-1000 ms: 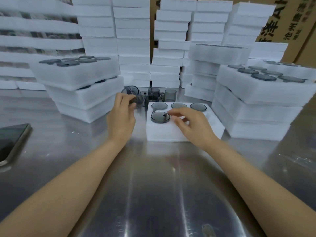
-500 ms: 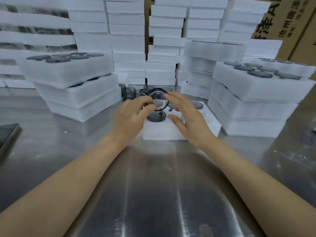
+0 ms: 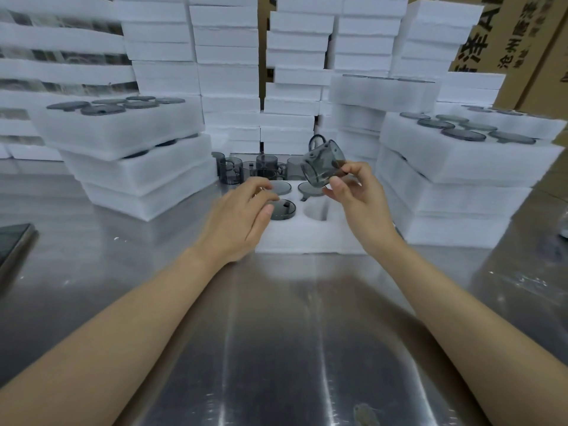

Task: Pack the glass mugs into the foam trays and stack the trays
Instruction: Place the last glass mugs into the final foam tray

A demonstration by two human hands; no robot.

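**Surface** (image 3: 276, 333): steel. A phone (image 3: 12, 244) lies at the 9 o'clock edge.

**Foam tray** (image 3: 307, 238), at 12 o'clock: in work. Three packed mugs (image 3: 281, 209) sit sunk in its pockets. One empty pocket (image 3: 318, 210) shows mid-tray in the near row. The tray's right part is hidden behind the right hand, so no count is possible there.

**Left hand** (image 3: 239, 213): over the tray's 9 o'clock edge, fingers loosely curled, holding nothing. Whether it touches the foam cannot be told.

**Right hand** (image 3: 358, 198): raised above the tray toward 1 o'clock. Thumb and fingers pinch a glass mug (image 3: 321, 167), which is tilted with its handle uppermost and clear of the foam.

**Loose mugs** (image 3: 246, 169): a small cluster just behind the tray, unpacked.

**Stacks:** the left stack (image 3: 129, 167) at 10 o'clock and the right stack (image 3: 461, 179) at 2 o'clock each show a filled top tray. Behind them stand a foam wall (image 3: 227, 72) and cardboard boxes (image 3: 507, 41).

**Progress, as judged:** packing is well advanced and the current tray is part-filled. Outstanding work is to seat the held mug, probably in the empty pocket, pack the loose cluster and stack this tray.
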